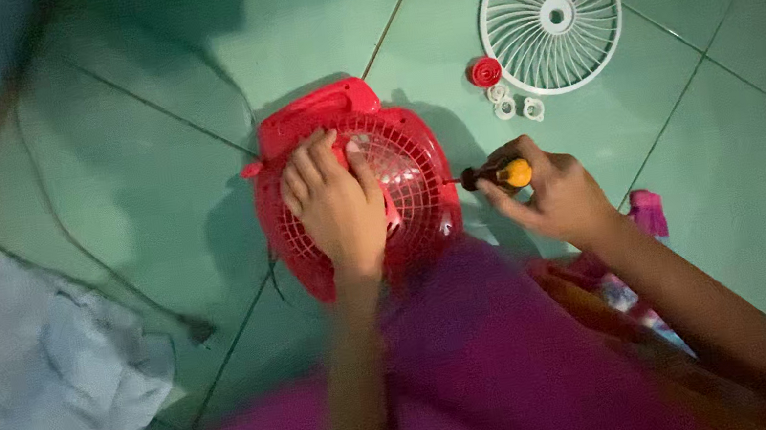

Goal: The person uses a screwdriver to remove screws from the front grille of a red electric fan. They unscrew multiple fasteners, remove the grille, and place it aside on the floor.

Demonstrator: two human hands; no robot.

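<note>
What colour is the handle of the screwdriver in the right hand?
Orange-yellow with a dark collar, on the screwdriver; clearest in the head view.

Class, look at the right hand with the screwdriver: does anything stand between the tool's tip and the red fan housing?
Nothing visible does. The right hand holds the screwdriver with its shaft reaching straight to the side of the red fan housing, which the left hand steadies from above.

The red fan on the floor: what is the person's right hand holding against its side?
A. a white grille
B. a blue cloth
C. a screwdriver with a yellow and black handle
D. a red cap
C: the right hand grips a screwdriver whose tip points at the red fan, while the left hand rests on the fan's grille.
</note>
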